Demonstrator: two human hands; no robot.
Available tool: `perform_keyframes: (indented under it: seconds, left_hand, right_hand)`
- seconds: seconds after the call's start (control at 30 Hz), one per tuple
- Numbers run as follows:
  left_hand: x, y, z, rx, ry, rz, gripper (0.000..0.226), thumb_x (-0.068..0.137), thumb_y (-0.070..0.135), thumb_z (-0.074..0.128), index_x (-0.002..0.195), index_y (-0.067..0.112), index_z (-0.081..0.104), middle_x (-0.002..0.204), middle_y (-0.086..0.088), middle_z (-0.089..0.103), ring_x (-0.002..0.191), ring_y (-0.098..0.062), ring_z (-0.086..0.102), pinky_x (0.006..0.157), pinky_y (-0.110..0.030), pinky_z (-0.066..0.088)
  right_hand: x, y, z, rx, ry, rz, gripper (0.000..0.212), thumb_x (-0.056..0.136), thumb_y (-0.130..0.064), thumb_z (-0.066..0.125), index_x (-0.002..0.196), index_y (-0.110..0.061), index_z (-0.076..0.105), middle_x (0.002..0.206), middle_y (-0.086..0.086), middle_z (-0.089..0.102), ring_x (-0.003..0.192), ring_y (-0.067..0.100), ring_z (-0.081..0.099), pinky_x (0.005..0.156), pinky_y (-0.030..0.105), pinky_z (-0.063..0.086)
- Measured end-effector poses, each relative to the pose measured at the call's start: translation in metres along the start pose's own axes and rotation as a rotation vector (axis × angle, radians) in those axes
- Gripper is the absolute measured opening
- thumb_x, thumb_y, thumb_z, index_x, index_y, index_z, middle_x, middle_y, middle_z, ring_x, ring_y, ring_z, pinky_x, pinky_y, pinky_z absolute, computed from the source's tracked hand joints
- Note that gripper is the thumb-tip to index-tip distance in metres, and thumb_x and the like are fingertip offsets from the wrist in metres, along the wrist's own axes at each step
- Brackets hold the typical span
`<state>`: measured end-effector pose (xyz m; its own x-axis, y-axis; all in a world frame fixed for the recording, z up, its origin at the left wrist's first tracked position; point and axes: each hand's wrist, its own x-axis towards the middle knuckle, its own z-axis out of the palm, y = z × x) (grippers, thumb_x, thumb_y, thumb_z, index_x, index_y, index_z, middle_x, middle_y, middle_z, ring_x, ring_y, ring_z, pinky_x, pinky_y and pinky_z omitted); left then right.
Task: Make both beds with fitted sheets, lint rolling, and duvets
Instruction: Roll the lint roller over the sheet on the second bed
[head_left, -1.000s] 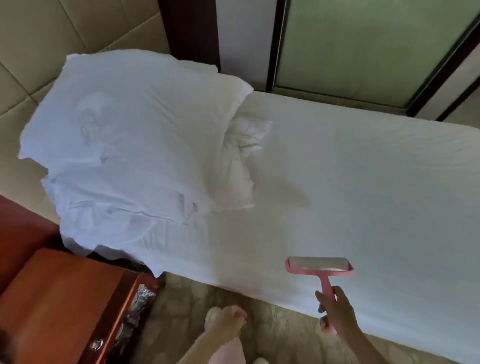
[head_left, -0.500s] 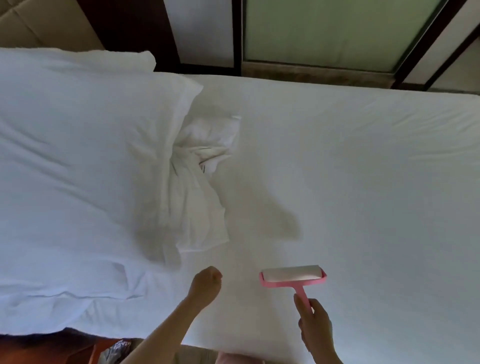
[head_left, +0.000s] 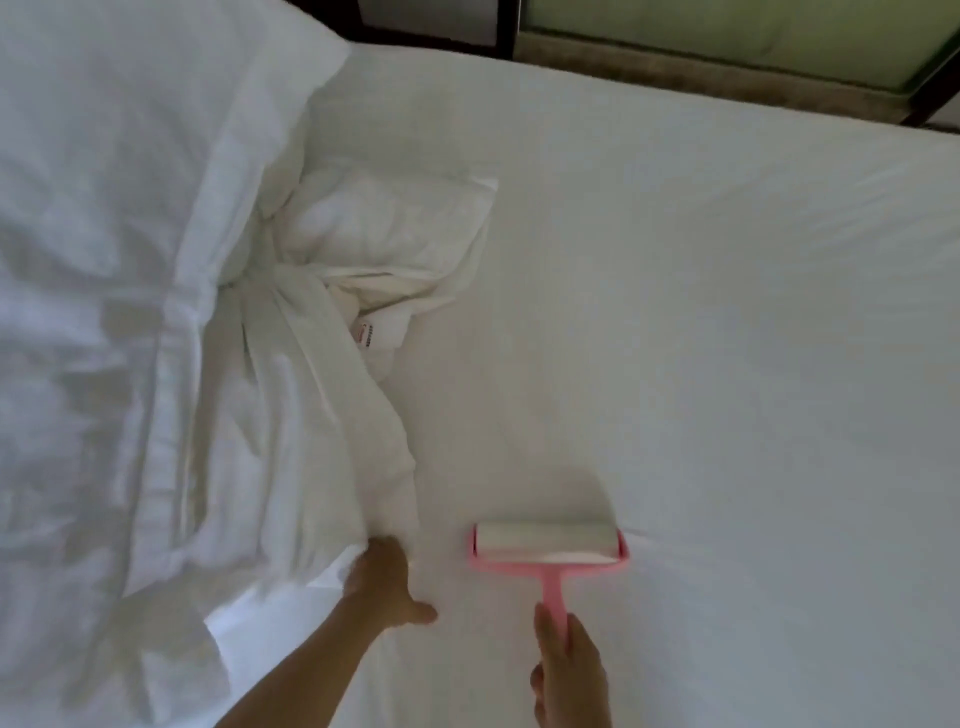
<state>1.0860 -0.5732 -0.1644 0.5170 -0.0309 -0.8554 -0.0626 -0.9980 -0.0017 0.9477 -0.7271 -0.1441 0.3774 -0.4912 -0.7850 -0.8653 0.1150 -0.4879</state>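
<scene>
Right hand (head_left: 569, 670): fingers (head_left: 546, 636) wrapped round handle of pink plastic lint roller (head_left: 548, 545); drum flat on white fitted sheet (head_left: 727, 338) by bed's near edge, for full contact. Left hand (head_left: 387, 577) against crumpled white bedding pile (head_left: 156, 312), probably clearing roller's path; its fingers hidden in folds, grip cannot be told.

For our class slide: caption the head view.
Right hand holds pink lint roller on fitted sheet; left hand touches bunched bedding.

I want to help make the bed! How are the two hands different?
The right hand grips the handle of the pink lint roller; the left hand holds no tool and touches the crumpled white bedding. The right hand sits lower in view, the left hand higher. Both are over the white sheet.
</scene>
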Motion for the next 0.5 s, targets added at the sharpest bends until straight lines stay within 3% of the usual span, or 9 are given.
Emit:
perform_keyframes:
  seconds: [0.07,0.2,0.33,0.5]
  left_hand:
    - [0.013,0.001,-0.002,0.055,-0.047,0.015,0.119,0.061,0.061,0.077,0.147,0.005,0.017,0.147,-0.01,0.032,0.135,-0.024,0.038,0.107,-0.034,0.037]
    - [0.026,0.006,-0.006,0.157,-0.127,0.042,0.124,0.063,0.063,0.075,0.148,-0.001,0.012,0.151,-0.015,0.027,0.138,-0.027,0.033,0.111,-0.033,0.033]
    - [0.035,-0.001,-0.001,0.119,-0.126,0.053,0.122,0.058,0.064,0.078,0.145,0.001,0.02,0.146,-0.012,0.035,0.134,-0.026,0.039,0.109,-0.031,0.035]
    - [0.037,-0.004,0.003,0.104,-0.087,0.059,0.129,0.051,0.064,0.081,0.145,0.0,0.019,0.149,-0.014,0.029,0.139,-0.026,0.03,0.114,-0.03,0.027]
  right_hand:
    - [0.022,-0.026,0.007,0.046,-0.022,-0.043,0.034,0.092,-0.044,0.052,0.079,-0.013,0.053,0.045,0.0,0.048,0.039,0.017,0.044,0.044,0.026,0.034]
    - [0.066,-0.082,0.018,0.061,-0.044,-0.176,0.032,0.095,-0.042,0.047,0.074,-0.018,0.048,0.05,-0.001,0.047,0.038,0.012,0.041,0.042,0.024,0.03]
    - [0.093,-0.13,0.016,0.098,-0.1,-0.204,0.031,0.097,-0.041,0.046,0.075,-0.018,0.046,0.053,0.003,0.043,0.036,0.013,0.036,0.034,0.019,0.026]
    - [0.132,-0.211,0.023,0.195,-0.16,-0.162,0.029,0.096,-0.043,0.046,0.078,-0.021,0.045,0.056,0.005,0.04,0.033,0.014,0.032,0.036,0.016,0.024]
